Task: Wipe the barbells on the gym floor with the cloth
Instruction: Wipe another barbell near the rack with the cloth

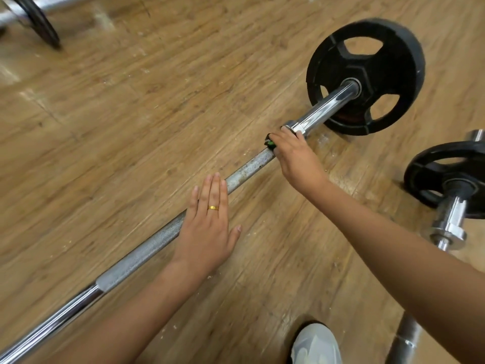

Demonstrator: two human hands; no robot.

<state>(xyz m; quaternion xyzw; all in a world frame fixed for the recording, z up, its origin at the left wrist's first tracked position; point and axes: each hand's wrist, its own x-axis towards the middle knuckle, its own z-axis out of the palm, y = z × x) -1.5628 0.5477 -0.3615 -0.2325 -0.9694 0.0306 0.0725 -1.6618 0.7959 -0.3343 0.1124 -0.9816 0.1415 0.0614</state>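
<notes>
A long steel barbell [147,252] lies diagonally on the wooden floor, with a black weight plate [364,74] on its far right end. My left hand [210,222] rests flat on the knurled middle of the bar, fingers straight. My right hand [294,156] grips the bar just below the sleeve collar, wrapped round a green and black cloth [270,144] that shows only at the fingertips.
A second barbell [450,219] with a black plate lies at the right edge. A third bar and plate [39,22] sit at the top left. My white shoe [316,345] stands on the floor at the bottom.
</notes>
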